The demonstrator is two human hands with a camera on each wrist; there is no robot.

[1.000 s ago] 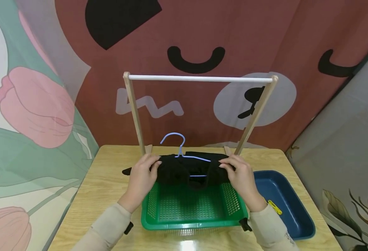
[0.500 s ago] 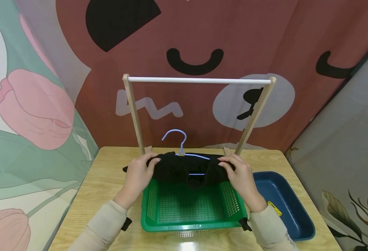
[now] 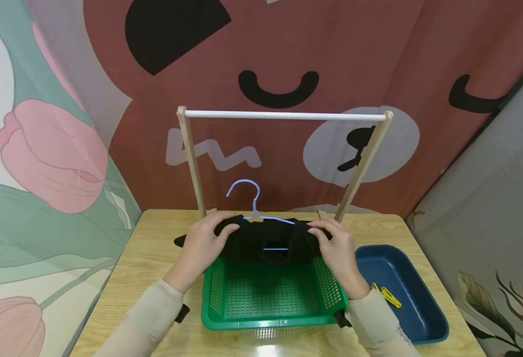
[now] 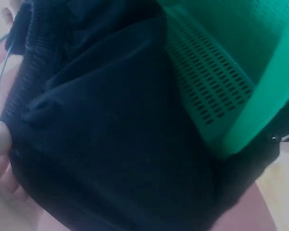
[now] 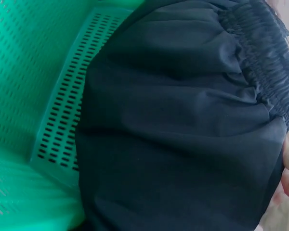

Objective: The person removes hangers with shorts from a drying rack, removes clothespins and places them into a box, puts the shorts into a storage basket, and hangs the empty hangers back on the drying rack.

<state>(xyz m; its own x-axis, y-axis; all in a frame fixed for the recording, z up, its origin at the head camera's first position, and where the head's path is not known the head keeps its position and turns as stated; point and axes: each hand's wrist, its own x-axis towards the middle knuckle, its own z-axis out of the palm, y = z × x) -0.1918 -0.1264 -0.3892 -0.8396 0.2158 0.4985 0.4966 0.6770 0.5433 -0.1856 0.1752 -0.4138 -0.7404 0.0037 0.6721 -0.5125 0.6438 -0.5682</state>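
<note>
A black garment [image 3: 243,245] with a gathered elastic edge [image 5: 265,57] lies draped over a light blue hanger [image 3: 258,190]. The hanger's hook stands up behind the cloth, and part of its lower bar shows through the opening. At the garment's left end, my left hand [image 3: 204,244] pinches the upper edge between thumb and fingers. My right hand [image 3: 338,248] pinches the same edge toward the right end. Both wrist views show the cloth spreading down from the pinched edge. Most of the hanger's arms are hidden by the fabric.
Below the garment stands a green perforated basket [image 3: 272,325]. To the right is a blue tray [image 3: 415,292] with yellow clips [image 3: 390,297] in it. A wooden rack with a white rod [image 3: 283,115] rises at the back of the table [image 3: 149,258].
The hanger's hook has risen, ending slightly left of its half-second-ago place. My left hand has shifted right along the edge. My right arm has moved slightly left, uncovering more of the yellow clips.
</note>
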